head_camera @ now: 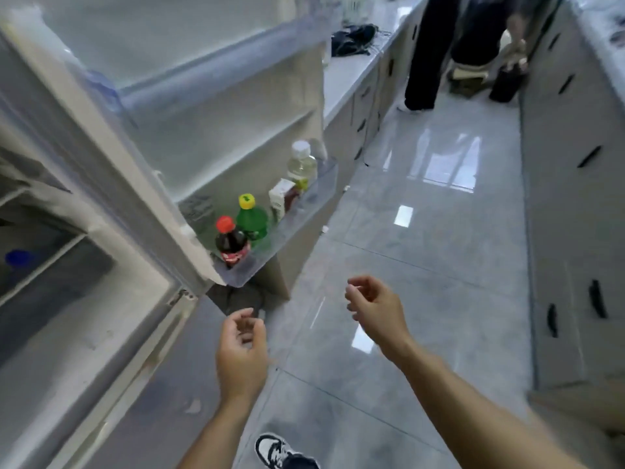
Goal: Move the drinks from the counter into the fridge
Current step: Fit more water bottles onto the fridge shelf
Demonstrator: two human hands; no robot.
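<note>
**Empty hands in front of the stocked fridge door**

At the bottom of the frame a shoe (270, 450) stands on the glossy floor (422, 265). Just above it, both hands hang free over the tiles: the left hand (241, 350) at lower centre and the right hand (373, 308) a little right of it, each with fingers loosely curled and holding nothing.

Left of centre, the open fridge door (236, 137) carries a clear shelf (297, 218) with four drinks in a row: a cola bottle (231, 243) nearest, then a green bottle (252, 220), a small carton (280, 198) and a pale bottle (302, 164) farthest along. All stand upright behind the rail.

With nothing in hand, the step looks like going back for more, or shutting the door if none remain. Either way, swing the door gently so the bottles do not topple.

The counter (351, 69) runs up the upper middle; a dark bundle (353, 38) lies there, and I cannot tell whether any drinks are left. Another person's dark legs (426, 52) stand in the aisle at the top, narrowing the way between the counter and the cabinets (575, 164) on the right.
</note>
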